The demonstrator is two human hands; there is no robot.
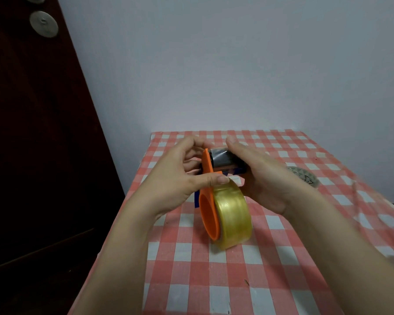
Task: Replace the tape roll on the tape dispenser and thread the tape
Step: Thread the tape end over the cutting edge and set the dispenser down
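An orange tape dispenser (208, 210) is held upright above the checked table, with a yellowish clear tape roll (233, 218) seated on its wheel. My left hand (180, 176) grips the dispenser's upper part from the left, its thumb pressing the loose tape end (233, 179) at the top of the roll. My right hand (264, 178) wraps the dispenser's far side, next to the dark roller (220, 158). Its fingers are mostly hidden behind the dispenser.
The table wears a red-and-white checked cloth (237, 269). A flat grey roll-like object (304, 178) lies on the table behind my right wrist. A dark door (32, 133) stands to the left and a pale wall rises behind the table.
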